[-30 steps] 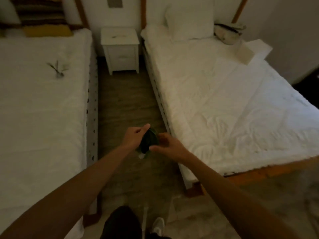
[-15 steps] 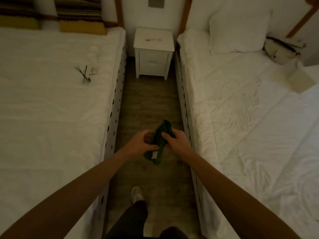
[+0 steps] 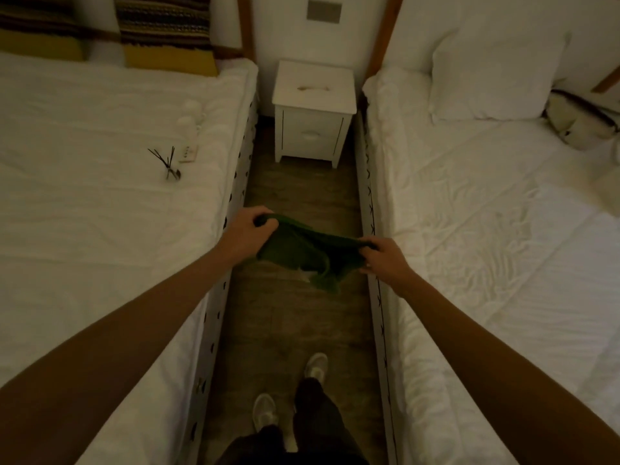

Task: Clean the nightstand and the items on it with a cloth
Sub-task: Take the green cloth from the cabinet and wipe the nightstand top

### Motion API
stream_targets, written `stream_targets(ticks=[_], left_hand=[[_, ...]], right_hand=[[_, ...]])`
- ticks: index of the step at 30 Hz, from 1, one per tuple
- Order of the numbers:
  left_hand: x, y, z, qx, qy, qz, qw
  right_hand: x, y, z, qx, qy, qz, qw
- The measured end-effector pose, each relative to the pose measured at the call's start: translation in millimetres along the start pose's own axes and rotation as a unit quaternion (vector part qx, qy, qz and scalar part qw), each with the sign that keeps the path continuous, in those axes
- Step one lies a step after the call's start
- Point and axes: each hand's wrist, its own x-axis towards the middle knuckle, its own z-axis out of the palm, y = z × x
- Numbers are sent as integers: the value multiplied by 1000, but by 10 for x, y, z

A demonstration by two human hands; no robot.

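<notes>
Left hand (image 3: 246,231) and right hand (image 3: 382,260) each pinch an end of the green cloth (image 3: 303,255), mid-frame, spreading it flat for wiping; nightstand (image 3: 313,95) top centre, well apart.

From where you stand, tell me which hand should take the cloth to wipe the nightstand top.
Either, barely the right. Both the left hand and the right hand grip the green cloth by its ends, and the nightstand stands straight ahead, out of reach. The cloth's bulk hangs nearer the right.

Cloth (image 3: 303,251) now outspread (formerly bunched)
</notes>
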Motion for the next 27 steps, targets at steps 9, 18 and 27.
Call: stream_targets(ticks=[9,18,27], left_hand=[[955,692,216,59,-141,148,977],[1745,1001,231,58,-197,149,967],[2564,833,-168,5,-150,104,983]], right_hand=[[755,-273,-341,-142,-121,-89,978],[1568,-906,-257,-141,-166,-163,962],[2528,-649,-556,-237,-186,-140,943]])
